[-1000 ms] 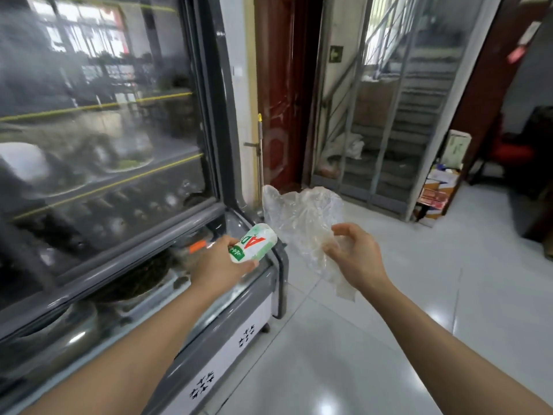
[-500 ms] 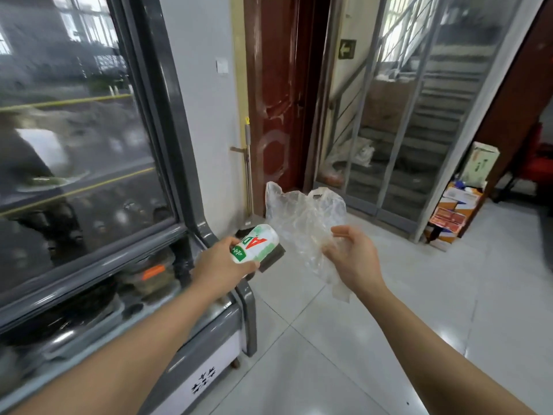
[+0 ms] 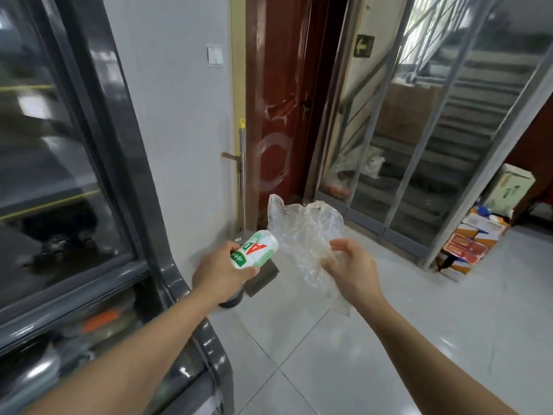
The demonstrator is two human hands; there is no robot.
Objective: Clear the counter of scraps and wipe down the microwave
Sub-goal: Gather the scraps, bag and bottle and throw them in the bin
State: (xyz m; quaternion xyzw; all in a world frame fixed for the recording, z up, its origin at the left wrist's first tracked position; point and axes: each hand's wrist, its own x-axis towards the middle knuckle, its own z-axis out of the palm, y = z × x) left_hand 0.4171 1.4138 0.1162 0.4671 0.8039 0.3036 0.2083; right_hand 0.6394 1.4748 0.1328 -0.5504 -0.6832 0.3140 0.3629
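My left hand [image 3: 220, 272] grips a small white bottle [image 3: 256, 249] with a green label and red letters "AD", tilted with its base pointing up and right. My right hand [image 3: 350, 269] holds a crumpled clear plastic bag [image 3: 302, 232], which stands up above the fingers and trails down past the wrist. Both hands are held out in front of me over the tiled floor, close together but not touching. No microwave or counter is in view.
A grey glass-fronted display cabinet [image 3: 167, 265] fills the left side. A broom handle [image 3: 241, 163] and dark dustpan [image 3: 263, 277] stand by the wall near a red door [image 3: 278, 115]. Glass partition with stairs behind, cardboard boxes [image 3: 478, 235] at right. Glossy tiled floor [image 3: 389, 339] ahead.
The view has swung right and forward: the cabinet slid toward the left edge, and the wall, door and dustpan came closer. Both hands keep the same hold on the bottle and bag.
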